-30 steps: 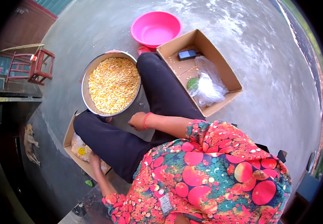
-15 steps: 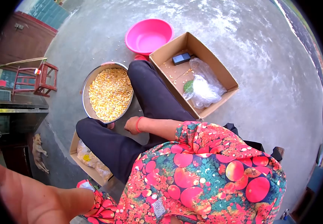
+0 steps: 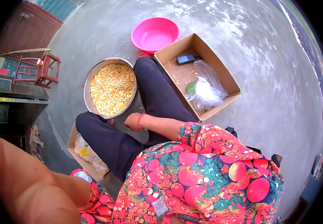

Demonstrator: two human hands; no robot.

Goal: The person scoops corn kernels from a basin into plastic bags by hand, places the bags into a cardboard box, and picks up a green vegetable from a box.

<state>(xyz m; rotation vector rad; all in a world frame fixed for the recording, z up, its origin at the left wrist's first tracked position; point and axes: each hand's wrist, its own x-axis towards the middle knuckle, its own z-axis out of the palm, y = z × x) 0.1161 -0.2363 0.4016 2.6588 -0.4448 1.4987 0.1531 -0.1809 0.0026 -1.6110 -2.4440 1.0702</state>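
Observation:
My right hand, with a red bracelet on its wrist, hangs between my knees, beside the round basin full of loose corn kernels. Its fingers are curled closed, and whatever they may hold is hidden. Raised close to the camera at lower left, my left hand looks large and blurred. Its fingers run out of the picture, so their state does not show. Nothing can be seen in its visible part.
Right of my legs stands a cardboard box with a dark blue device, plastic bags and a few kernels. Beyond is a pink basin. Another box sits by my left knee. A dog lies near a red chair.
My left hand has come closer to the camera and appears larger. The view has shifted slightly; my right hand stays in the same place between my knees.

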